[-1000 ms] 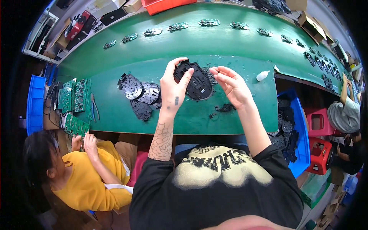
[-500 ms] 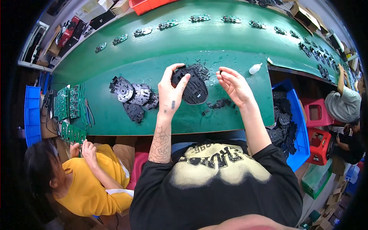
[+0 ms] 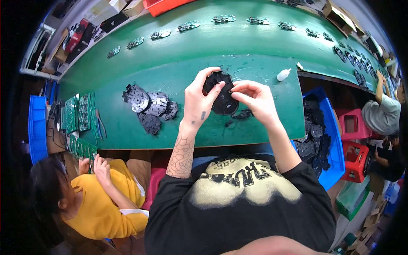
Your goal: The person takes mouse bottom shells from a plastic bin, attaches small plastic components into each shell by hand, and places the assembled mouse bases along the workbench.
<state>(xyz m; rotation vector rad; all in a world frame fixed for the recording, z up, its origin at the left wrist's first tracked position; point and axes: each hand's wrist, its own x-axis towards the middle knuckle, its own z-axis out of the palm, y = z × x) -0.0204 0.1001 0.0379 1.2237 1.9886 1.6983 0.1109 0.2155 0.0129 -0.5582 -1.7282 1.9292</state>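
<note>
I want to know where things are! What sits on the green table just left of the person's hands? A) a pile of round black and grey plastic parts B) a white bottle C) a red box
A: a pile of round black and grey parts lies on the green table, left of the left hand.

Matt black plastic plate (image 3: 221, 95) held over a smooth green mat (image 3: 178, 127); silvery metallic-looking discs (image 3: 148, 104); glossy blue plastic bin (image 3: 329, 140).

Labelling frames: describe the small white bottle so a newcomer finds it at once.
Start at the green work mat in front of the person. Go to its far right corner, beyond the right hand. There the white squeeze bottle lies on its side, the only white thing among flat black parts.
</note>
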